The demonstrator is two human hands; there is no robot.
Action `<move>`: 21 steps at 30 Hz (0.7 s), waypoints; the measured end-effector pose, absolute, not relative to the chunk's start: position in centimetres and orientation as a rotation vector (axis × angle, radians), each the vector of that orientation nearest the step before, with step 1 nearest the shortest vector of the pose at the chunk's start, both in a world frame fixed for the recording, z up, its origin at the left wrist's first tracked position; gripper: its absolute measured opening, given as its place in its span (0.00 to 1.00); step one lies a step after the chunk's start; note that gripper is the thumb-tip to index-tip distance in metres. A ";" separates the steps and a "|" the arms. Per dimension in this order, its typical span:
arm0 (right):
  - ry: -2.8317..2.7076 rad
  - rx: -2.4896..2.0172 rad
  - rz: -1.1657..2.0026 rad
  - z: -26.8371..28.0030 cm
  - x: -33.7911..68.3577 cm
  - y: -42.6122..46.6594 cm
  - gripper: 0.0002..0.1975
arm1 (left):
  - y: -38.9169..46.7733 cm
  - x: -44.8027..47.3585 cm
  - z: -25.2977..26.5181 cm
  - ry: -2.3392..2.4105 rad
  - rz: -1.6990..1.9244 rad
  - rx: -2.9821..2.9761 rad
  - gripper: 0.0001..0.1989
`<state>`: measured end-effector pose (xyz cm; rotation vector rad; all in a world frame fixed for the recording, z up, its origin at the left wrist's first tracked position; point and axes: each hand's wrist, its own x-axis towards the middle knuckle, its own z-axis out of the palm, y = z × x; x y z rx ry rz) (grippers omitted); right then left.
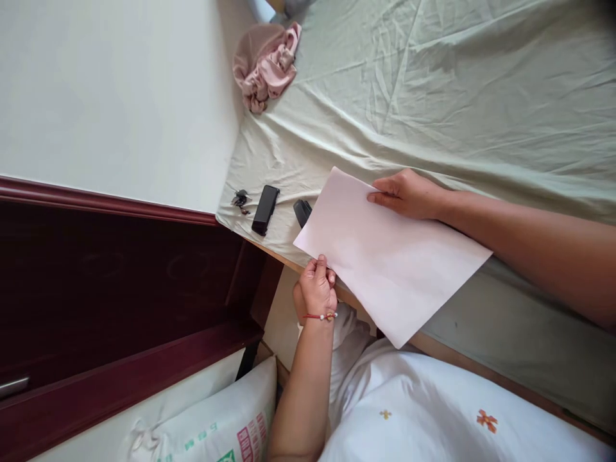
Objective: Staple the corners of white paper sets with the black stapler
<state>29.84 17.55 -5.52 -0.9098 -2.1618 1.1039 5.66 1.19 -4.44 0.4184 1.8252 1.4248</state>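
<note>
A blank white sheet of paper (389, 256) is held tilted above the near edge of the bed. My right hand (409, 192) grips its far edge, thumb on top and the other fingers partly hidden. At its near left edge my left hand (318, 289), with a red beaded bracelet at the wrist, is closed with the thumb against the paper's border. A dark object (302, 212) pokes out from behind the sheet's left corner; most of it is hidden, so its kind is unclear.
A black oblong case (265, 209) and a small dark cluster like keys (240, 199) lie on the pale green bedsheet (462, 102). Pink crumpled cloth (267, 67) lies by the wall. A dark red cabinet (106, 276) and a white printed sack (216, 417) stand at left.
</note>
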 end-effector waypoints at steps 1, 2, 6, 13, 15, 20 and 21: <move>-2.167 -0.906 1.087 -5.5 29.8 17.5 0.19 | 1.2 5.8 -4.5 1.833 1.444 0.420 0.29; -2.169 -0.905 1.077 -5.5 29.9 17.5 0.19 | 1.3 5.9 -4.5 1.838 1.458 0.420 0.29; -2.179 -0.915 1.074 -5.2 29.9 17.5 0.18 | 1.2 6.2 -4.4 1.852 1.452 0.397 0.27; -2.194 -0.935 1.066 -5.1 29.8 17.4 0.18 | 1.2 6.3 -4.2 1.855 1.436 0.378 0.26; -2.199 -0.942 1.057 -5.1 29.7 17.4 0.18 | 1.1 6.4 -4.3 1.846 1.444 0.382 0.26; -2.219 -0.963 1.046 -5.0 29.8 17.3 0.18 | 0.9 6.2 -4.3 1.836 1.441 0.392 0.27; -2.221 -0.967 1.045 -4.9 29.8 17.3 0.18 | 0.9 6.1 -4.3 1.831 1.436 0.398 0.27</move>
